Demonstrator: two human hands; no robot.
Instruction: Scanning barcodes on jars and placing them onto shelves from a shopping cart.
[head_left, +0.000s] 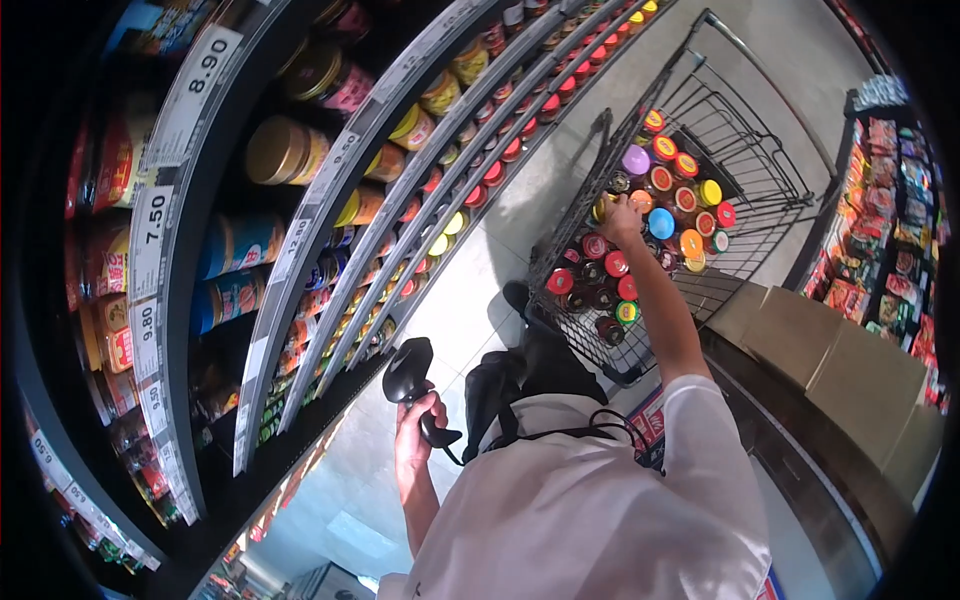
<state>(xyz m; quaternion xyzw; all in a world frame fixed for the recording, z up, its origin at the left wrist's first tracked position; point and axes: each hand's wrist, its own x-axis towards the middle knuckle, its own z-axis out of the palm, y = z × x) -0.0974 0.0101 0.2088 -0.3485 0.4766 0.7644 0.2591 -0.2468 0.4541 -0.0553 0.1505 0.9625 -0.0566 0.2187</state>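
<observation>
My left hand (421, 421) grips the handle of a black handheld barcode scanner (409, 375), its head pointing up beside the shelving. A thin black cord runs from the handle's lower end towards my waist. My right hand (622, 221) reaches down into a wire shopping cart (739, 131), fingers curled on a yellow-lidded jar (599, 208) by the cart's left side. The hand hides part of that jar. Around it stand several glass jars: one with a purple lid (636, 160), one with a blue lid (661, 223) and one with an orange lid (691, 243).
Shelving (289, 247) full of jars and price labels runs along my left. Cardboard boxes (817, 360) stand on the right beside the cart. Farther right, a low rack (862, 225) holds bright packets. Pale floor tiles (457, 300) lie between shelving and cart.
</observation>
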